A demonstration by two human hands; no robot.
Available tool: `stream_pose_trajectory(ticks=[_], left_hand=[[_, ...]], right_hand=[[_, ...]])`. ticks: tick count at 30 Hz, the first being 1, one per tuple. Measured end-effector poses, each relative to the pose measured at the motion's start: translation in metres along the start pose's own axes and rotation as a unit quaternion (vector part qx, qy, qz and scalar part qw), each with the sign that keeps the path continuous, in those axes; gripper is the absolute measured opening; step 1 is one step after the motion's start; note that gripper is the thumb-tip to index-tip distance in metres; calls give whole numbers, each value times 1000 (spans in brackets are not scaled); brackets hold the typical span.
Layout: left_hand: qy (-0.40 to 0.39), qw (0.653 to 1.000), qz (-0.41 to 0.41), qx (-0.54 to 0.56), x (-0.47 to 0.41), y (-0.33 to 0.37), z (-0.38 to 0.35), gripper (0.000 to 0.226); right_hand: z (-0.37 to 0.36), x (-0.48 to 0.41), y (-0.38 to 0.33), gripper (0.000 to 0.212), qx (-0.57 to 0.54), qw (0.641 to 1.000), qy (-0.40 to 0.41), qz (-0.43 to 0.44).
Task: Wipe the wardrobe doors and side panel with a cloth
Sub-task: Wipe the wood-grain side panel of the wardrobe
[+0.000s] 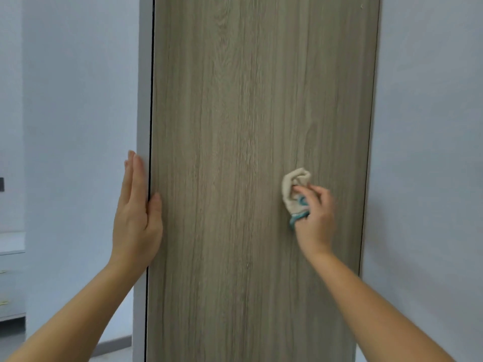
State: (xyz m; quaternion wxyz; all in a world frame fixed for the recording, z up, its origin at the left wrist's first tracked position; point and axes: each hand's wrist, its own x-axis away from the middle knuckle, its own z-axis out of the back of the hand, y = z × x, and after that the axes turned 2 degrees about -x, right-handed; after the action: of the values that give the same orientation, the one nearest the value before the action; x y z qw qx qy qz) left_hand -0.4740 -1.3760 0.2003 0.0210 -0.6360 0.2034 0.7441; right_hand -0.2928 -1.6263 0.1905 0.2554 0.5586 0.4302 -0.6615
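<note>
While the left hand [136, 218] lies flat against the panel [235, 100], the right hand [317, 218] (gripping the bunched cloth [294, 186]) should press evenly.

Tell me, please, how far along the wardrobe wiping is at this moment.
Done: nothing shows it; the wood-grain panel bears no wipe marks. In hand: the right hand holds a bunched cloth against that panel's right part, while the left hand braces flat at its left edge, by the white strip. Left: cannot tell; the door fronts are out of view.
</note>
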Motion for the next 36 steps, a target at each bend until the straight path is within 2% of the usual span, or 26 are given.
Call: stream_pose_trajectory(ticks=[2, 6, 8, 12, 16, 19, 23, 30, 34, 36], left_hand=[[0, 1000, -3, 6, 0, 2, 1, 69], [1, 1000, -16, 4, 1, -1, -1, 69], [2, 1000, -15, 4, 1, -4, -1, 69], [7, 1000, -28, 4, 0, -3, -1, 67], [3, 1000, -22, 0, 3, -3, -2, 68], [1, 1000, -19, -4, 3, -4, -2, 67], [-2, 1000, -15, -4, 2, -3, -2, 67], [-8, 1000, -11, 4, 1, -2, 1, 68], [-18, 1000, -7, 6, 0, 1, 5, 67], [-28, 1000, -4, 9, 1, 2, 9, 68]], right_hand=[[10, -17, 25, 52, 8, 997, 24, -76], [28, -44, 61, 54, 105, 972, 47, -202], [30, -55, 73, 47, 159, 959, 45, -230], [31, -67, 85, 38, 185, 944, 55, -267], [33, -68, 89, 42, 187, 925, 54, -327], [31, -62, 87, 46, 162, 928, 67, -329], [21, -37, 68, 49, 106, 951, 73, -281], [2, 15, -13, 46, 17, 994, 27, -101], [-17, 54, -77, 51, -21, 999, -41, 18], [-26, 78, -108, 46, -29, 994, -65, 81]])
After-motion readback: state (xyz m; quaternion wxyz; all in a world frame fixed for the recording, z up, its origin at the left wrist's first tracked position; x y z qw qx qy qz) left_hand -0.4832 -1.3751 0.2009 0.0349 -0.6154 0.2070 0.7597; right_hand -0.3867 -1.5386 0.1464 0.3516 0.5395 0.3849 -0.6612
